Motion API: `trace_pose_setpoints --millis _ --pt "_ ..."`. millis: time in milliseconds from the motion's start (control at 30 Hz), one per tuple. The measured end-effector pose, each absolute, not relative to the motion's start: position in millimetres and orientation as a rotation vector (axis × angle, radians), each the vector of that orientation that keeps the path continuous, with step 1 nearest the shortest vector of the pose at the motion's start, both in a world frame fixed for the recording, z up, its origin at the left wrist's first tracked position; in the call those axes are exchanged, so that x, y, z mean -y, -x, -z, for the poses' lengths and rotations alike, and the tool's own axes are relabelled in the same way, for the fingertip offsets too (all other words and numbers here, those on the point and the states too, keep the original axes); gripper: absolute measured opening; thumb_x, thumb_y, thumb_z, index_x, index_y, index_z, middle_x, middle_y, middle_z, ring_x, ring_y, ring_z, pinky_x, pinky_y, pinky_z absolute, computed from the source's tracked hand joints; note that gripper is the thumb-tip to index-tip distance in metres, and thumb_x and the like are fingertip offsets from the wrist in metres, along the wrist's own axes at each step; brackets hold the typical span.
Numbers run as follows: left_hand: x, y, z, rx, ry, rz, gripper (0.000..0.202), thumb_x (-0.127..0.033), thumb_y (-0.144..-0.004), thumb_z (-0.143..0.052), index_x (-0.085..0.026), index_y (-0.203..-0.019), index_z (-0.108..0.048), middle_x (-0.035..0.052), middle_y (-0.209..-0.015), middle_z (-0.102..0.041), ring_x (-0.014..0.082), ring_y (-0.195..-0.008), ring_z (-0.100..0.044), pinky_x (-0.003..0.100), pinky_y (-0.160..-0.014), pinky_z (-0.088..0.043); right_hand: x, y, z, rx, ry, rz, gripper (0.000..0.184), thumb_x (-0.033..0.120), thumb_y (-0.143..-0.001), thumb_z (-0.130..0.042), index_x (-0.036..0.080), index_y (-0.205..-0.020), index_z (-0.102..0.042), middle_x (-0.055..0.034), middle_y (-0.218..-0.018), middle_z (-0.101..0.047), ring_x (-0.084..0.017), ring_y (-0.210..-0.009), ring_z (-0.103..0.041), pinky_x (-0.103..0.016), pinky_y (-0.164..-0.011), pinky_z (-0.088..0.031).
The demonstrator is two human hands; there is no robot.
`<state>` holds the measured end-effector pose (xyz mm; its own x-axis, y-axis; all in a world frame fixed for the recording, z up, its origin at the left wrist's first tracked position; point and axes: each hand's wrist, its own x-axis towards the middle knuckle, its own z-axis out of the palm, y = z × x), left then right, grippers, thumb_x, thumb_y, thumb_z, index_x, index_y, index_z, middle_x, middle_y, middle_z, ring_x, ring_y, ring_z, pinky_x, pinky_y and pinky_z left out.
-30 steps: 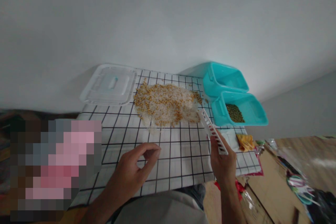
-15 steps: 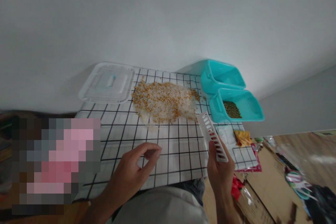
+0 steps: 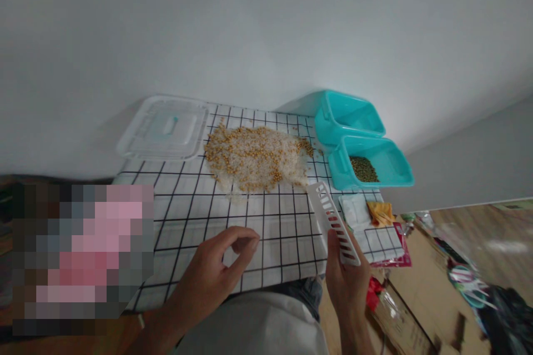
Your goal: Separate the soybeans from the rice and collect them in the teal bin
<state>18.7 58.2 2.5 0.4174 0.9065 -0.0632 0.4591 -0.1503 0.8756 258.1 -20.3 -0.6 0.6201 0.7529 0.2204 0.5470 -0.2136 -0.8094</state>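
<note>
My right hand (image 3: 346, 274) grips a white slotted plastic piece (image 3: 328, 216) by its near end, with the thumb over the slots. The far end reaches toward the right edge of a spread of grain (image 3: 258, 155), which mixes pale rice-like grains with yellow soybean-like ones. Closer to the table's front edge, my left hand (image 3: 220, 260) hovers with fingers curled and thumb tip against the fingertips; nothing shows in it. To the right of the grain stand two turquoise bins (image 3: 350, 116). The nearer bin holds small green beans (image 3: 363, 169).
A clear plastic lid (image 3: 166, 127) lies at the back left of the checked tabletop (image 3: 191, 205), against the wall. On the right are a white packet (image 3: 355, 211) and a yellow cloth-like item (image 3: 381, 213). Cardboard (image 3: 425, 272) and clutter lie on the floor. A pixelated patch covers the left.
The camera view has shifted slightly, moving the table and bins a little left and up. The slotted piece's tip sits slightly farther from the nearer bin. Both hands keep their grips.
</note>
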Motion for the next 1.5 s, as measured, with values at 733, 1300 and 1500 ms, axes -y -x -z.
trace_pose_setpoints --millis 733,1300,1500 --pt "-55.1 -34.6 -5.3 -1.113 -1.942 -0.566 0.014 -0.031 -0.100 -0.056 -0.027 -0.109 -0.066 -0.0002 -0.095 -0.070 0.0158 -0.087 -0.066 0.031 -0.081 -0.051 10.2 -284.4 -13.4 1.007 2.052 -0.250 0.053 0.053 -0.095 -0.059 0.010 -0.122 -0.075 -0.0195 -0.111 -0.078 -0.035 -0.112 -0.072 -0.041 -0.093 -0.058" --pt "-56.0 -44.4 2.5 -1.053 -1.967 -0.505 0.016 -0.030 -0.101 -0.055 -0.028 -0.112 -0.066 -0.0017 -0.097 -0.071 0.0144 -0.089 -0.066 0.031 -0.083 -0.051 15.9 -274.1 -12.1 1.103 1.903 -0.353 0.040 0.040 -0.096 -0.060 0.018 -0.126 -0.074 -0.0133 -0.120 -0.077 -0.030 -0.116 -0.072 -0.040 -0.096 -0.059" --pt "-54.2 -46.9 1.9 -1.032 -1.965 -0.498 0.015 -0.030 -0.101 -0.056 -0.029 -0.111 -0.066 -0.0022 -0.098 -0.070 0.0142 -0.088 -0.065 0.031 -0.082 -0.050 22.9 -269.1 -2.3 1.112 1.846 -0.328 0.034 0.036 -0.095 -0.062 0.020 -0.123 -0.075 -0.0109 -0.116 -0.078 -0.029 -0.111 -0.074 -0.038 -0.093 -0.060"
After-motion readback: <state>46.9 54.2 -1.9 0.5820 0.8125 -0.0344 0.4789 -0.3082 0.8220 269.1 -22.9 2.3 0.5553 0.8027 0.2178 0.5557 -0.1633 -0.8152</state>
